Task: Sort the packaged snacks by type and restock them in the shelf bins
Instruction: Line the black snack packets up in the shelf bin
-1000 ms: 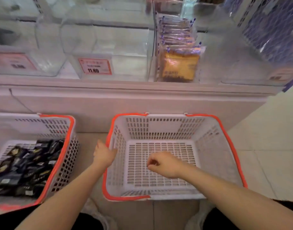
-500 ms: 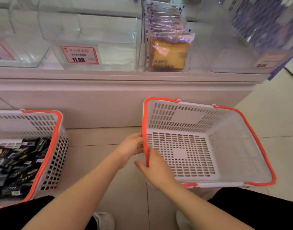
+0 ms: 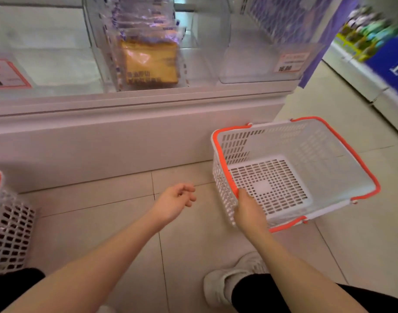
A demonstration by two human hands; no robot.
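An empty white basket with an orange rim (image 3: 342,141) sits on the floor at the right, against the shelf base. My right hand (image 3: 247,211) grips its near left rim. My left hand (image 3: 174,201) hovers over the floor tiles to the left of it, fingers loosely curled, holding nothing. On the shelf above, a clear bin (image 3: 98,64) holds a row of upright yellow snack packs (image 3: 149,62). A second white basket (image 3: 10,227) shows at the far left edge; its contents are out of view.
Clear shelf bins with red price tags (image 3: 290,62) flank the snack bin. A white shelf base (image 3: 125,141) runs across. My white shoe (image 3: 225,283) is on the tiles below. Another shelf unit (image 3: 378,62) stands at the far right across the aisle.
The empty basket has slid to the right along the shelf base. My left hand has let go of its rim and hangs free; my right hand still holds the rim.
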